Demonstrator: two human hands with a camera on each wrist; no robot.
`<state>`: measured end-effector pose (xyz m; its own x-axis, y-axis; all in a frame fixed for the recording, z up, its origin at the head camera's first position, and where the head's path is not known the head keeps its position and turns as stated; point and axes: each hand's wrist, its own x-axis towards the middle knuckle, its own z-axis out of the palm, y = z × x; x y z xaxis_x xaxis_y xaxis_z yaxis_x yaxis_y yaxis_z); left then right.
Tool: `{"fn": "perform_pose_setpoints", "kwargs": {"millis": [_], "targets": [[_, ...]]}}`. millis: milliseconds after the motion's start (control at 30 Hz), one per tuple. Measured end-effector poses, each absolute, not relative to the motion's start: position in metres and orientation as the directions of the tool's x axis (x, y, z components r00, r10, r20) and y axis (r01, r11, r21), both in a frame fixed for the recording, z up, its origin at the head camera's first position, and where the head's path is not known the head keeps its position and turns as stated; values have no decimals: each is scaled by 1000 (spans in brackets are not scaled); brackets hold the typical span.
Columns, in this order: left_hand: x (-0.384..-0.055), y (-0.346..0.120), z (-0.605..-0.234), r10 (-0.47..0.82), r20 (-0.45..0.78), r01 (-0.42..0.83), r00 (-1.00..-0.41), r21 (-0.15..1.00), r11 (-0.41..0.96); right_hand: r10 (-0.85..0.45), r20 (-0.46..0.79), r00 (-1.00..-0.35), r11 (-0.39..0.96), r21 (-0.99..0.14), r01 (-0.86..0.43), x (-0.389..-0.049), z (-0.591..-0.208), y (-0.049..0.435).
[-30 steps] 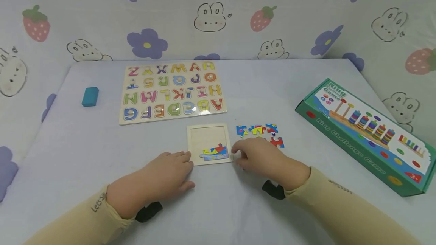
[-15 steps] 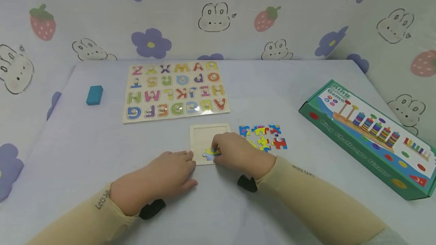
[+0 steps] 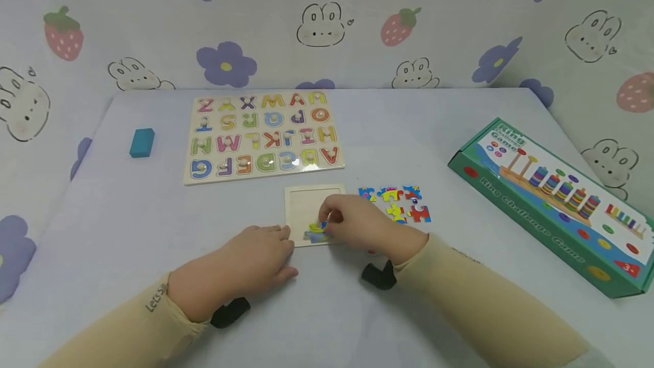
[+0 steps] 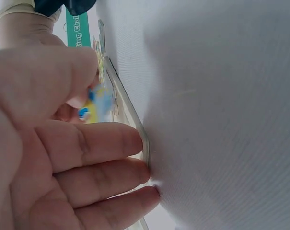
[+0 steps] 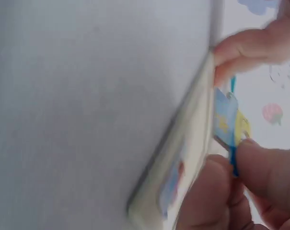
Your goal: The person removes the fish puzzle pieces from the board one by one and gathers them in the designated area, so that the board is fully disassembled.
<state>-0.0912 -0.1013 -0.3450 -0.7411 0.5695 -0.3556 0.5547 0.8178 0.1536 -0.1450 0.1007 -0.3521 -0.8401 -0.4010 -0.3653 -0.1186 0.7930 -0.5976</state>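
My right hand (image 3: 360, 220) pinches a blue and yellow jigsaw piece (image 5: 224, 117) between thumb and fingers. The piece is tilted, just above the square wooden puzzle tray (image 3: 313, 189), and shows blurred in the left wrist view. Another jigsaw piece (image 5: 171, 187), blue and red, lies in the tray; the right hand hides it from the head camera. My left hand (image 3: 245, 257) rests on the table, its nearly straight fingertips touching the tray's left edge. In the left wrist view the fingers (image 4: 106, 175) lie along that edge.
Loose jigsaw pieces, among them a red one (image 3: 420, 214), lie right of the tray, partly behind the right hand. Behind stands a wooden alphabet board (image 3: 263, 135). A teal block (image 3: 142, 142) sits at the left, and a green game box (image 3: 549, 206) at the right.
My right hand has moved left from the tray's right edge to over the tray. It now pinches a jigsaw piece that lay there and holds it tilted. The left hand stays at the edge.
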Motion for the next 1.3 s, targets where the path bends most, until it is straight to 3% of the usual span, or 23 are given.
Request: {"fn": "perform_pose_setpoints", "kwargs": {"millis": [233, 600, 900, 1300], "targets": [[-90, -100, -345, 564, -360, 551, -743, 151, 821, -341, -362, -868, 722, -692, 5, -145, -339, 153], [-90, -98, -343, 551, -376, 547, -744, 129, 827, -207, -463, -862, 816, -568, 110, -129, -350, 213], [-91, -98, -344, 558, -368, 549, -744, 139, 824, -171, -433, -885, 897, -440, 42, -126, -355, 212], [-91, -101, -345, 554, -369, 544, -746, 142, 827, -200, -369, -908, 923, -381, -49, -125, -345, 202]]}}
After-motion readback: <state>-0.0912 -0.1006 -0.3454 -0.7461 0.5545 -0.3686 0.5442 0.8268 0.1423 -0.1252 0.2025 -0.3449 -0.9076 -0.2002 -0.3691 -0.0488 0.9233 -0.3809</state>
